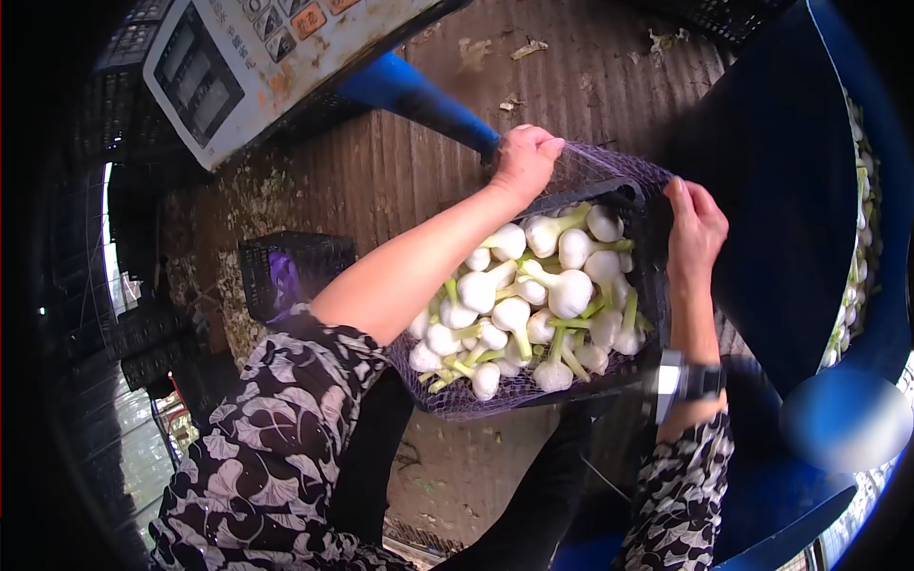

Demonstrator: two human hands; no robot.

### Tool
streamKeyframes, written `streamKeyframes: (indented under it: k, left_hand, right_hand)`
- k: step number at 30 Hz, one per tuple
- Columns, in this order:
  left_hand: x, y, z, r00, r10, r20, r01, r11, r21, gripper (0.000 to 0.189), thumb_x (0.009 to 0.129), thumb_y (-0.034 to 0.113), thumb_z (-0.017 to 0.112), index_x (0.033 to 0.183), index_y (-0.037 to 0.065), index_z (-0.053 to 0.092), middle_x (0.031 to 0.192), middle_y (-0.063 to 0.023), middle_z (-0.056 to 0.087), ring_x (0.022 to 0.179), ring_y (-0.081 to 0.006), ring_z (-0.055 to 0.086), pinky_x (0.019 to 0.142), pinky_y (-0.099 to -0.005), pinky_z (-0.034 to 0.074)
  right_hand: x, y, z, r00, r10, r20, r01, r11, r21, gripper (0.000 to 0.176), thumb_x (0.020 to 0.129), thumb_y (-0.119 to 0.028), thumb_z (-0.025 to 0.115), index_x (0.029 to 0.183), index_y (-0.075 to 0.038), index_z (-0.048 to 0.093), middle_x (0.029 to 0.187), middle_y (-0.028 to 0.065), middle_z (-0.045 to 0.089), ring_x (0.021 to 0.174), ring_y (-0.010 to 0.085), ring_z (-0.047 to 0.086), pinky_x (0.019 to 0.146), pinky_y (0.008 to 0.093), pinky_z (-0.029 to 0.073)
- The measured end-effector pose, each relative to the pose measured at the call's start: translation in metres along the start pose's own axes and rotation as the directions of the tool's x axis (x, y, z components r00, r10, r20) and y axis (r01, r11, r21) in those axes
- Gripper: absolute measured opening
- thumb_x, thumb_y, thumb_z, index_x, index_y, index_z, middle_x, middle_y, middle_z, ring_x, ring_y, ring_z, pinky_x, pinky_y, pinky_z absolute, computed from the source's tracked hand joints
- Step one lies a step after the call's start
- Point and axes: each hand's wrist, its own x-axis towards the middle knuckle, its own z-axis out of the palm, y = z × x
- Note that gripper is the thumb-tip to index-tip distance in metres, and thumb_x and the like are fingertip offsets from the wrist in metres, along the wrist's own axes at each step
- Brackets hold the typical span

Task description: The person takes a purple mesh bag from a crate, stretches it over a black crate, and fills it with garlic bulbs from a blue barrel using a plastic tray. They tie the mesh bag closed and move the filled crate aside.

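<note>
A black plastic crate (621, 193) full of white garlic bulbs (569, 293) with short green stems sits in front of me. Purple mesh netting (609, 164) is stretched over the crate's far edge and also shows along its near side. At the far left corner, my left hand (526, 164) pinches the netting's rim between thumb and fingers. My right hand (695, 224) grips the same rim by the far right corner, its fingers closed. The rim is pulled taut between both hands.
A scale's display box (276, 57) on a blue post (419, 95) stands at upper left. A small black basket (297, 271) with purple netting is on the left. To the right is a blue chute (762, 181) beside more garlic (862, 228). Peel scraps lie on the floor.
</note>
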Motion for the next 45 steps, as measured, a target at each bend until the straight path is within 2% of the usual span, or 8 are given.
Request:
streamKeyframes:
  k: [7,10,13,18,25,34,37,45]
  left_hand:
    - [-0.069,0.010,-0.028,0.838,0.543,-0.058,-0.537,0.839,0.091,0.007,0.071,0.010,0.061,0.067,0.006,0.058,0.061,-0.0091,0.046,0.062,-0.0253,0.047,0.056,-0.0345,0.039]
    - [-0.026,0.017,-0.011,0.884,0.440,-0.156,-0.415,0.894,0.168,0.015,0.071,0.016,0.061,0.063,0.005,0.055,0.063,-0.0099,0.048,0.065,-0.0287,0.050,0.060,-0.0372,0.041]
    - [-0.014,0.024,-0.009,0.958,0.275,0.081,-0.284,0.950,0.132,0.026,0.065,0.026,0.066,0.063,0.003,0.054,0.065,-0.0101,0.051,0.067,-0.0294,0.051,0.067,-0.0366,0.042]
    - [0.010,0.039,-0.012,0.766,0.146,0.626,-0.296,0.945,0.141,0.025,0.064,0.029,0.066,0.077,0.009,0.065,0.078,-0.0108,0.062,0.081,-0.0278,0.058,0.073,-0.0346,0.045]
    - [0.009,0.064,0.015,0.907,0.186,0.379,-0.351,0.831,0.433,0.011,0.068,0.022,0.061,0.068,0.011,0.064,0.074,-0.0087,0.062,0.076,-0.0250,0.058,0.070,-0.0358,0.041]
    - [0.005,0.044,0.047,0.971,0.235,-0.053,-0.222,0.958,0.182,0.018,0.071,0.021,0.060,0.062,0.006,0.061,0.067,-0.0095,0.059,0.074,-0.0269,0.054,0.077,-0.0377,0.038]
    - [0.030,0.039,0.060,0.992,0.052,0.112,-0.071,0.983,0.167,0.017,0.072,0.022,0.060,0.072,0.005,0.063,0.079,-0.0142,0.059,0.082,-0.0282,0.053,0.081,-0.0377,0.039]
    - [0.032,0.067,0.027,0.742,-0.122,0.659,-0.044,0.972,0.229,0.017,0.064,0.013,0.054,0.077,0.006,0.062,0.082,-0.0147,0.061,0.082,-0.0245,0.059,0.072,-0.0368,0.045]
  right_hand:
    - [-0.068,-0.009,-0.027,0.910,-0.396,0.121,0.396,0.749,-0.532,0.002,0.076,-0.002,0.058,0.073,-0.001,0.059,0.063,0.0111,0.054,0.055,0.0198,0.052,0.054,0.0264,0.042]
    - [-0.011,-0.010,-0.028,1.000,0.018,-0.016,-0.022,0.952,-0.306,0.029,0.075,-0.021,0.064,0.094,0.001,0.058,0.085,0.0110,0.060,0.077,0.0177,0.056,0.071,0.0264,0.043]
    - [0.020,-0.029,-0.020,0.724,0.482,0.494,-0.214,0.837,-0.503,0.062,0.064,-0.034,0.072,0.107,0.006,0.051,0.098,0.0185,0.056,0.094,0.0233,0.052,0.082,0.0276,0.039]
    - [0.040,-0.006,-0.025,0.787,0.554,0.270,-0.284,0.714,-0.640,0.021,0.072,-0.020,0.062,0.080,-0.001,0.064,0.068,0.0105,0.062,0.064,0.0220,0.059,0.062,0.0329,0.044]
    - [0.029,0.012,0.018,0.984,0.030,-0.178,-0.137,0.763,-0.632,0.023,0.081,-0.027,0.052,0.084,-0.007,0.061,0.076,0.0135,0.061,0.069,0.0283,0.059,0.064,0.0345,0.044]
    - [0.015,0.013,-0.004,0.889,-0.457,0.028,0.365,0.671,-0.646,0.015,0.082,-0.016,0.052,0.079,-0.002,0.056,0.066,0.0072,0.054,0.051,0.0124,0.047,0.049,0.0260,0.041]
    - [0.034,-0.007,-0.002,0.857,0.440,0.268,-0.411,0.898,-0.157,0.011,0.079,-0.010,0.049,0.086,-0.003,0.053,0.067,0.0009,0.049,0.049,0.0070,0.042,0.041,0.0211,0.033]
    - [0.030,-0.012,-0.017,0.777,0.513,0.365,-0.251,0.784,-0.568,0.023,0.070,-0.021,0.061,0.078,0.001,0.063,0.061,0.0011,0.055,0.053,0.0097,0.046,0.049,0.0253,0.039]
